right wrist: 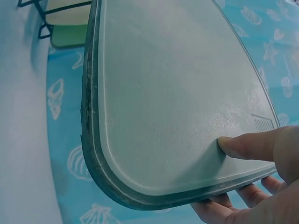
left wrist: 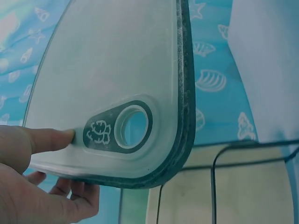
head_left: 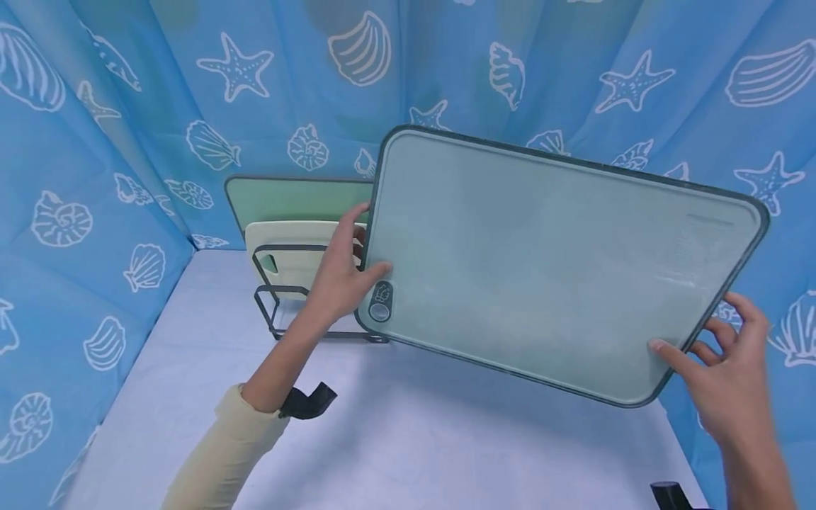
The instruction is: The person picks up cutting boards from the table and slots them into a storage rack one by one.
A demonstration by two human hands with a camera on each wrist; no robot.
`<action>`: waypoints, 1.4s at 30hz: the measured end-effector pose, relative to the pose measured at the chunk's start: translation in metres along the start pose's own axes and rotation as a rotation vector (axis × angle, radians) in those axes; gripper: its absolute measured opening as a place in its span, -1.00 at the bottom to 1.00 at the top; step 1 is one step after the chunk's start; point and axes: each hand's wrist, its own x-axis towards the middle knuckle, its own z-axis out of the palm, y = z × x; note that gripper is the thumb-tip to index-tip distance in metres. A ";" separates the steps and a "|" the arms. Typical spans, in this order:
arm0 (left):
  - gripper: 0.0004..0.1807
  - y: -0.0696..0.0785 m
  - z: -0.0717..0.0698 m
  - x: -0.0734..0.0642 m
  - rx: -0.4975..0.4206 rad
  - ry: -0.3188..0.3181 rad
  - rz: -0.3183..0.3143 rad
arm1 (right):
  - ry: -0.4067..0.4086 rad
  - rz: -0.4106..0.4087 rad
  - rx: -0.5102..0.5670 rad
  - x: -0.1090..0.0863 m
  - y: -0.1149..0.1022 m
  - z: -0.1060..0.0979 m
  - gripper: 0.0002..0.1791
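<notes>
A large pale grey-green cutting board (head_left: pixel 542 262) with a dark rim is held up above the table, tilted so its right end hangs lower. My left hand (head_left: pixel 341 273) grips its left edge, thumb on the face just above the round hanging hole (left wrist: pixel 134 129) and its vegetable emblem. At the opposite end my right hand (head_left: pixel 729 361) pinches the right edge, the thumb (right wrist: pixel 247 145) flat on the face and the fingers behind. Behind the left hand stands a dark wire rack (head_left: pixel 274 289) that holds a cream cutting board (head_left: pixel 293 232) and a green one (head_left: pixel 287 198).
A white-covered table (head_left: pixel 446 439) lies below, with the raised board's shadow across it. Blue curtains (head_left: pixel 268 134) printed with shells and starfish hang behind and at both sides. Black straps with stubs (head_left: pixel 309 402) sit at the wrists.
</notes>
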 end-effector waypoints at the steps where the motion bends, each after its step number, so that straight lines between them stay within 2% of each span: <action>1: -0.07 -0.001 -0.003 -0.001 0.000 0.007 -0.001 | 0.007 -0.008 0.010 0.000 -0.004 0.001 0.09; 7: -0.04 -0.003 -0.017 -0.004 -0.003 0.047 -0.008 | 0.031 -0.029 0.019 0.002 -0.024 0.010 0.08; 16: -0.03 -0.008 -0.037 -0.009 0.006 0.103 -0.013 | -0.005 -0.164 0.054 0.002 -0.044 0.020 0.08; 29: -0.04 -0.021 -0.064 -0.015 0.052 0.179 -0.039 | -0.013 -0.197 0.123 0.008 -0.067 0.052 0.06; 37: -0.05 -0.030 -0.080 -0.017 0.082 0.216 -0.053 | -0.023 -0.300 0.181 0.014 -0.081 0.074 0.04; 42: -0.06 -0.035 -0.090 -0.018 0.089 0.241 -0.067 | -0.047 -0.322 0.219 0.017 -0.090 0.087 0.01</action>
